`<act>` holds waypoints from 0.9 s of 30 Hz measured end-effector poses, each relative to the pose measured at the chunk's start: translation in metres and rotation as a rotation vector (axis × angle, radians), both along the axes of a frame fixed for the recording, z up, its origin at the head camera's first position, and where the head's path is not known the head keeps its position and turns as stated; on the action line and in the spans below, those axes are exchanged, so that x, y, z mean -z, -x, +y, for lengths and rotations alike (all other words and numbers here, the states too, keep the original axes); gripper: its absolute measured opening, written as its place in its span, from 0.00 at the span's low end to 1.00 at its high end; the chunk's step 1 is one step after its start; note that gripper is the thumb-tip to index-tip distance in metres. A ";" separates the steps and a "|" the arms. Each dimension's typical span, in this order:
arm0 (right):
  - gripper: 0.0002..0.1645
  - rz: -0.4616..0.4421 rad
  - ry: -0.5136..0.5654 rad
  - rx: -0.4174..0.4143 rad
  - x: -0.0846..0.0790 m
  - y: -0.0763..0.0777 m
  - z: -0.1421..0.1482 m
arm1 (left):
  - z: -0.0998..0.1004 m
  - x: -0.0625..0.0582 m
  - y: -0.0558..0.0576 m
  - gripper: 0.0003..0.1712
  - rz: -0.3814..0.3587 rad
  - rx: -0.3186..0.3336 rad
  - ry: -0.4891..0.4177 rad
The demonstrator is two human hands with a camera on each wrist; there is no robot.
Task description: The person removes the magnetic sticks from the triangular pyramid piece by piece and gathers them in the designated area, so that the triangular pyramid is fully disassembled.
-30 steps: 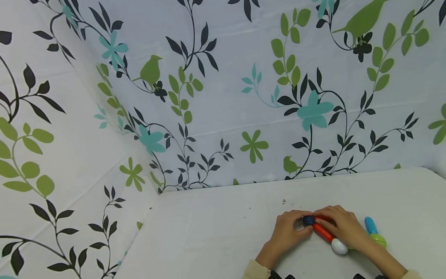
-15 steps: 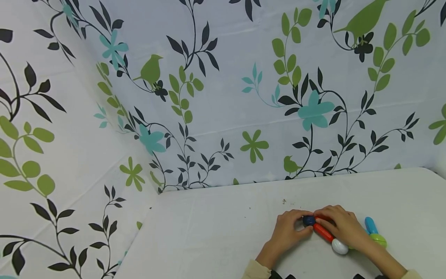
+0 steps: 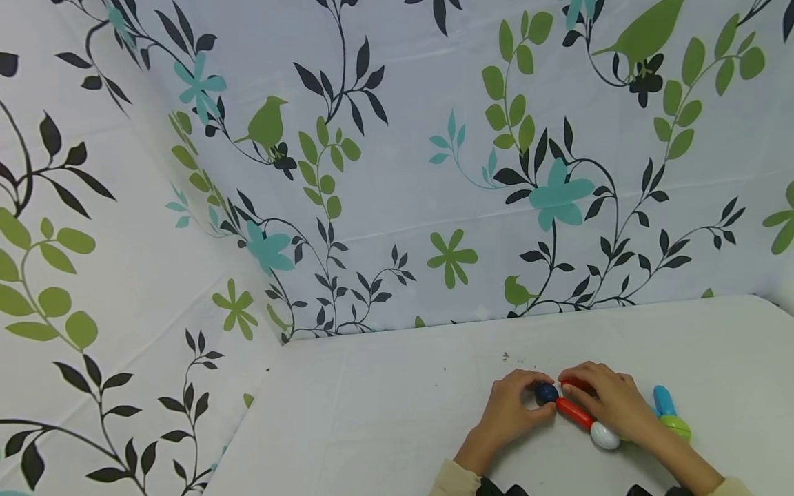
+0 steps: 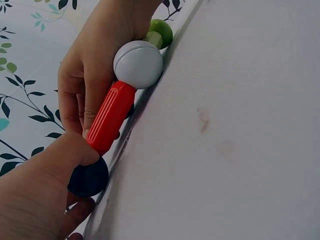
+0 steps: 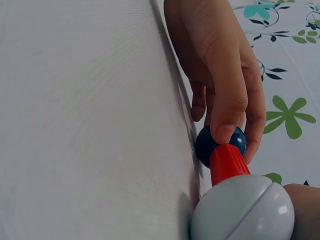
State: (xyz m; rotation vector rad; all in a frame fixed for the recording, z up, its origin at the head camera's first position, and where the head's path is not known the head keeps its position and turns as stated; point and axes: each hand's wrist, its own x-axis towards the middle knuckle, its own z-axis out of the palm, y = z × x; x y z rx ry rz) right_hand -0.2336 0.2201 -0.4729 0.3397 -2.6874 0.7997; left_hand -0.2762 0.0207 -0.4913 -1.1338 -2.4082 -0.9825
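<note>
A dark blue ball [image 3: 546,393] is pinched between the thumb and fingers of my left hand [image 3: 510,408]. From it a ridged red rod [image 3: 574,413] runs to a white ball [image 3: 604,436], all low over the white table. My right hand [image 3: 611,399] curls its fingers and thumb around a second red piece, mostly hidden under them in the head view. In the left wrist view, the red rod [image 4: 111,119] joins the white ball [image 4: 139,65], and a green ball [image 4: 161,34] follows beyond it. The right wrist view shows my left thumb pressing by the blue ball [image 5: 205,146].
Past my right wrist, a light blue rod [image 3: 663,399] and a lime green ball [image 3: 676,428] show on the table [image 3: 384,413]. A patterned cloth [image 3: 397,172] hangs behind and to the left of the table.
The blue ball and red rod have shifted slightly left with my left hand. A small gap now shows between my left and right fingertips. The right hand's grip looks the same.
</note>
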 end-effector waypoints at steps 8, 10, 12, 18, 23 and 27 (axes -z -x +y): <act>0.13 -0.002 0.014 0.003 0.000 0.002 -0.001 | -0.007 -0.002 0.005 0.17 -0.169 0.076 -0.013; 0.13 0.031 0.026 0.000 0.001 0.001 0.000 | -0.007 -0.001 0.006 0.17 -0.167 0.091 -0.015; 0.12 0.092 0.041 -0.006 0.002 0.000 0.002 | -0.007 0.000 0.007 0.16 -0.157 0.102 -0.015; 0.16 0.292 0.109 -0.083 0.002 -0.003 0.006 | -0.005 0.000 0.007 0.17 -0.108 0.096 -0.006; 0.20 0.338 0.148 -0.180 0.000 -0.010 0.004 | -0.005 -0.001 0.008 0.18 -0.071 0.073 0.023; 0.19 0.298 0.166 -0.250 0.004 -0.016 0.003 | -0.005 -0.001 0.006 0.19 -0.069 0.055 0.060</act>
